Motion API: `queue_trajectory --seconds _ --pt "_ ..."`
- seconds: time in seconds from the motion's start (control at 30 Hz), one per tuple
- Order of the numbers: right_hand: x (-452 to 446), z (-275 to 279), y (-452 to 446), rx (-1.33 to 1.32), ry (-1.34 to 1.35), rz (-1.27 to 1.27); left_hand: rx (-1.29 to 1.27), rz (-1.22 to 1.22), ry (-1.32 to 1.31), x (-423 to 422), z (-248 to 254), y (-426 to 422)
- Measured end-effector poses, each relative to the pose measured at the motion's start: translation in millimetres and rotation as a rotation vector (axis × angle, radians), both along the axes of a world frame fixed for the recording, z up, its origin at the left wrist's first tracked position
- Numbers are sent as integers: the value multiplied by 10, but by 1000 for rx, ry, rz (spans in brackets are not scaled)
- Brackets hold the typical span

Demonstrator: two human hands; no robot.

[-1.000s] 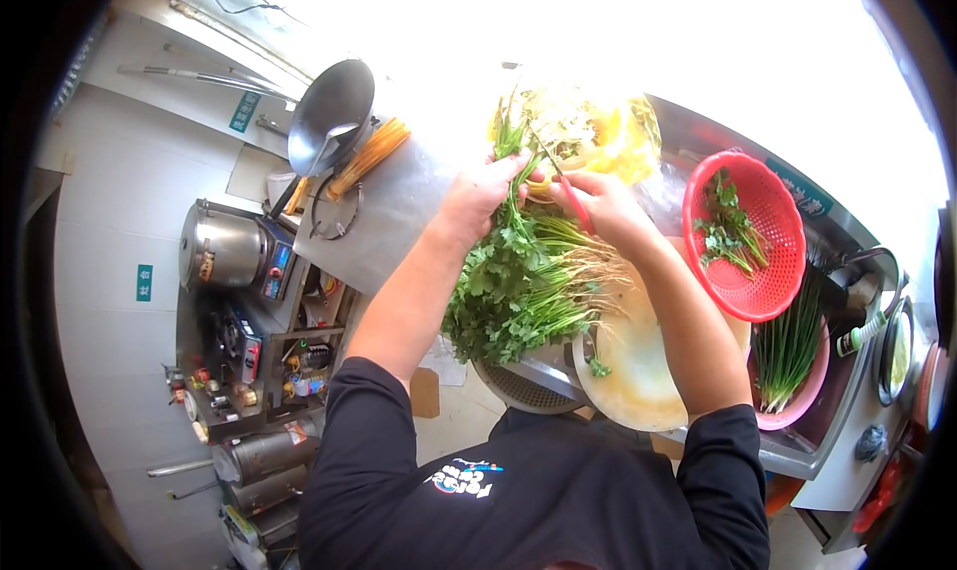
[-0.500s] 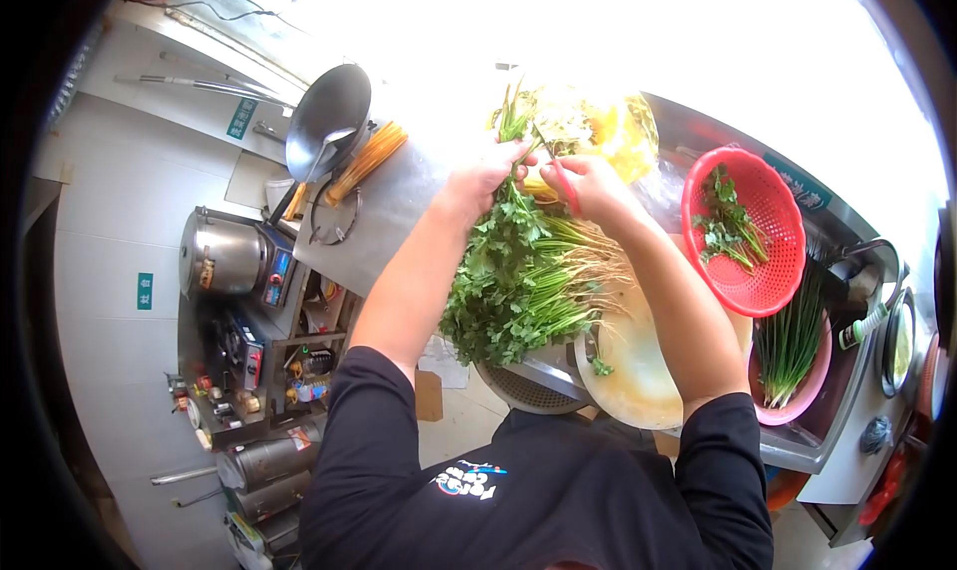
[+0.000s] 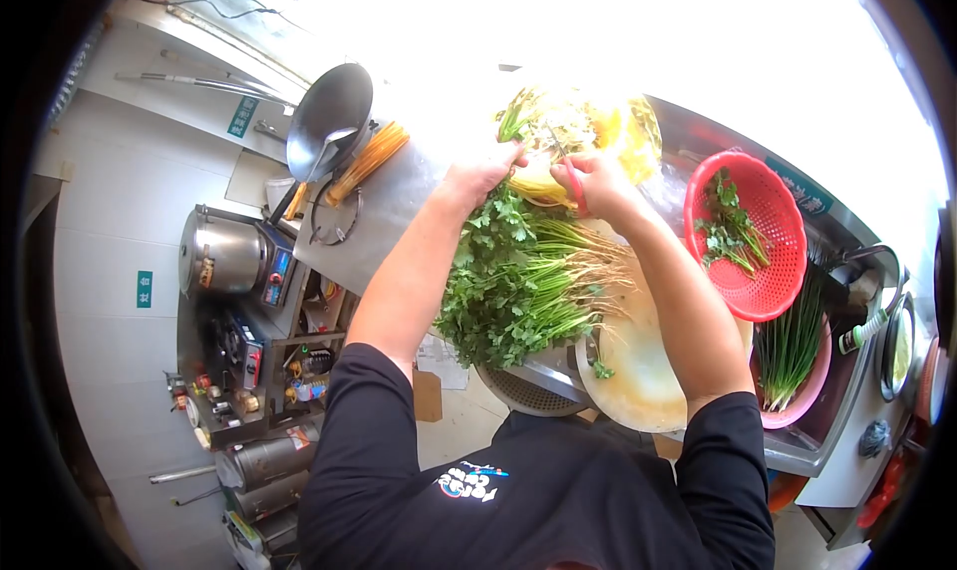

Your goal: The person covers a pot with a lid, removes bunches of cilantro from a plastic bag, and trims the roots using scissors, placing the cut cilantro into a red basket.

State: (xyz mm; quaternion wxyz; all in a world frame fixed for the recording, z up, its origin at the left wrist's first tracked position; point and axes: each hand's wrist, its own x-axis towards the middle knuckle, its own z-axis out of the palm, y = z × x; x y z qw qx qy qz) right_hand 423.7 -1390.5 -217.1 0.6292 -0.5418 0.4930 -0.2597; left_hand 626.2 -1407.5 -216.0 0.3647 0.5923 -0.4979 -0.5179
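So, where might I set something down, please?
Bare steel counter shows between the yellow sticks and left forearm; so does round board between the roots and black shirt. Crowded: around the green herbs, yellow bag and red basket.

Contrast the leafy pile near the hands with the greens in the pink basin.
The leafy pile has jagged leaves; the basin greens are long and slender. In the picture, the leafy pile's tan roots point right; the basin greens' pale ends point toward the bottom edge. Both are green.

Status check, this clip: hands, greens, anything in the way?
Left hand gripping green stems. Right hand holding red-handled scissors. Heap of rooted greens nearer the body. Nothing visibly blocking either hand.
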Motion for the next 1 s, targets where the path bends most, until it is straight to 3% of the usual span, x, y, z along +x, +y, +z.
queue_trajectory --seconds 0.1,0.3,0.43,0.67,0.73,0.83,0.93,1.0 --pt "-117 44 -10 24 -22 54 -56 -92 -218 75 15 -38" --pt "-133 99 -96 34 -86 93 -118 -245 -377 0 118 20" --pt "-66 165 -57 9 9 56 -156 -240 -401 45 -44 -48" --pt "8 -70 -67 -47 56 23 -113 -196 -501 49 122 -30" --pt "7 -162 -75 -234 112 -18 -62 -195 -507 103 129 -39" --pt "9 -131 -23 -332 134 7 -105 -234 -562 229 -35 -141" --pt "35 -76 -57 -461 257 45 -71 -342 -723 153 119 -122" --pt "26 -3 -57 -388 252 46 -81 -470 -814 113 199 -87"
